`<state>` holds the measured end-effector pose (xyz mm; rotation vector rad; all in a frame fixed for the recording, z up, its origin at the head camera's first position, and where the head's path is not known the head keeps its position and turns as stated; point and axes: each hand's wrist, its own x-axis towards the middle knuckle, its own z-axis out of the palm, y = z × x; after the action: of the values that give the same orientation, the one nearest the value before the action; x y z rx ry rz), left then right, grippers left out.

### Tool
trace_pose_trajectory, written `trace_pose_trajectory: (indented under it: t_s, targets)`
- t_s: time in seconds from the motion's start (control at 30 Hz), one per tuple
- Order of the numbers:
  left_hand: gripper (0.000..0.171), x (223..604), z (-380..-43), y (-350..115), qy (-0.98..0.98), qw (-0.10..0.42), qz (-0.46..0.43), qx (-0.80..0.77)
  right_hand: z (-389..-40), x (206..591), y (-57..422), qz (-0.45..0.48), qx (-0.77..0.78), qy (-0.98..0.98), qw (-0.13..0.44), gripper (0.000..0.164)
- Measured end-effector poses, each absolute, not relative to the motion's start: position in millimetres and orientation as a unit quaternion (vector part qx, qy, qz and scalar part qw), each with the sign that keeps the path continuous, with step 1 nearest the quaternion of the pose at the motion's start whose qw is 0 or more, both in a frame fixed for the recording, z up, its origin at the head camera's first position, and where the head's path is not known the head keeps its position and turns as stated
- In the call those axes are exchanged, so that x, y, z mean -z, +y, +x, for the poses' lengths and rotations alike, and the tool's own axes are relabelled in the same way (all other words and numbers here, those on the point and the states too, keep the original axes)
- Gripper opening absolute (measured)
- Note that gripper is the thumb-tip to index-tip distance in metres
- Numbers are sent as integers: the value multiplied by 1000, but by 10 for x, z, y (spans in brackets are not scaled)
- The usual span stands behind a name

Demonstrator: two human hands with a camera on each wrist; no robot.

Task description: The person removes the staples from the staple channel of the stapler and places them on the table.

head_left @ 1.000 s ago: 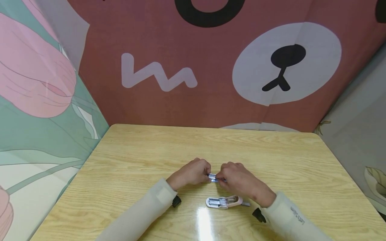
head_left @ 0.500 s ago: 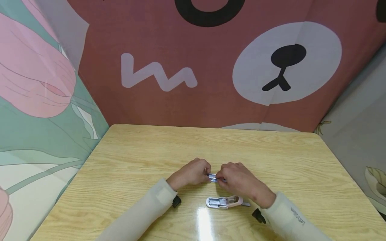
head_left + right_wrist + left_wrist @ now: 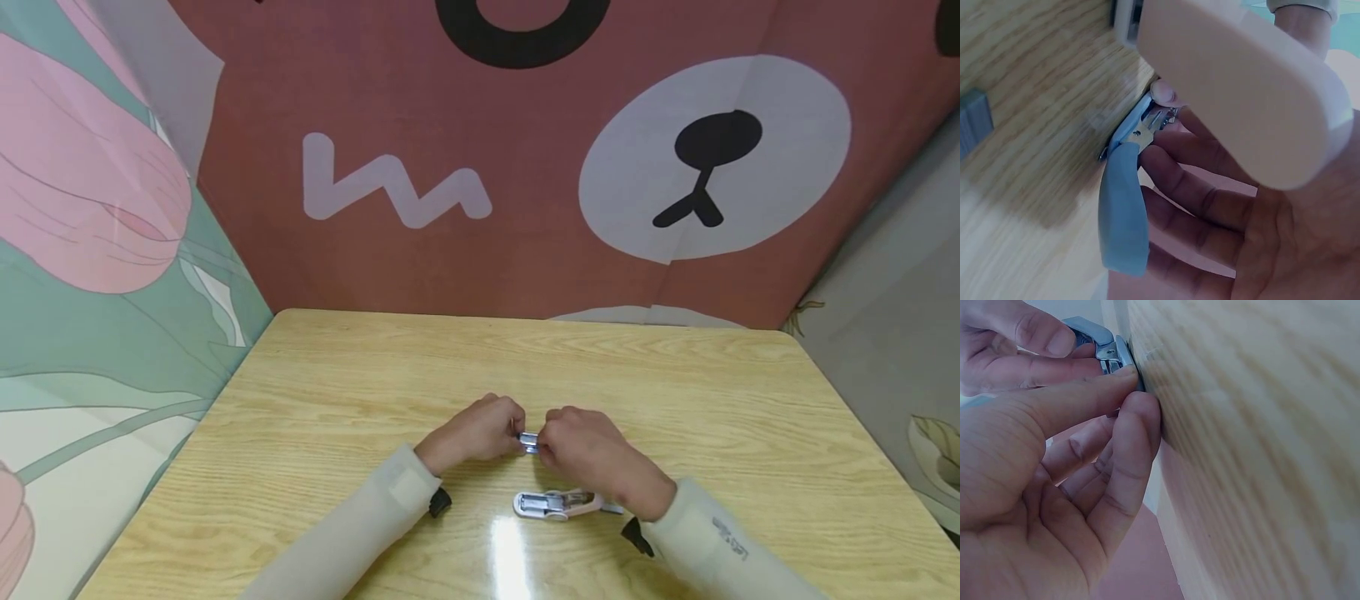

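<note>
Low over the table, both hands work on a small blue stapler (image 3: 1124, 209) whose handle is swung open, baring its metal magazine. My left hand (image 3: 1060, 462) pinches one end of its base between thumb and forefinger, right at the wood. My right hand (image 3: 588, 450) curls over the other end, its fingers (image 3: 1200, 181) against the metal part and beside the blue handle. From the head view, only the stapler's silvery middle shows between the two hands. Nearer the person lies a second stapler (image 3: 553, 504), pink and white, also opened up.
Beside the pink stapler lies a short grey strip (image 3: 613, 507), which looks like staples. The pink stapler's raised part (image 3: 1241, 87) stands close to the right wrist. The wooden table (image 3: 360, 358) meets a printed cloth backdrop (image 3: 525, 275) at the back.
My right hand has turned slightly and shifted a little left over the blue stapler, covering more of it. My left hand and the pink stapler have stayed put.
</note>
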<state>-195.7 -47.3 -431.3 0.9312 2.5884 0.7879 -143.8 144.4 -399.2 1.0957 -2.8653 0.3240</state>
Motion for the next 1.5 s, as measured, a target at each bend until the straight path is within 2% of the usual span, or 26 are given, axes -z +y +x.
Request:
trace_pose_trajectory:
  t_s: [0.33,0.63,0.83,1.5]
  targets:
    - [25,4311,-1956,-486,897,147,314,-273,-1456,4044,1476,338,-211,-917,-11,31]
    - [27,4301,-1951,-486,898,147,314,-272,-1467,4065,1479,278,-225,-933,-37,19]
    - [26,4306,-1961,-477,898,149,315,-269,-1504,4093,1501,238,-257,-936,-40,6]
    - [24,4297,-1963,-454,899,149,311,-269,-1567,4161,1504,206,-279,-938,-12,13]
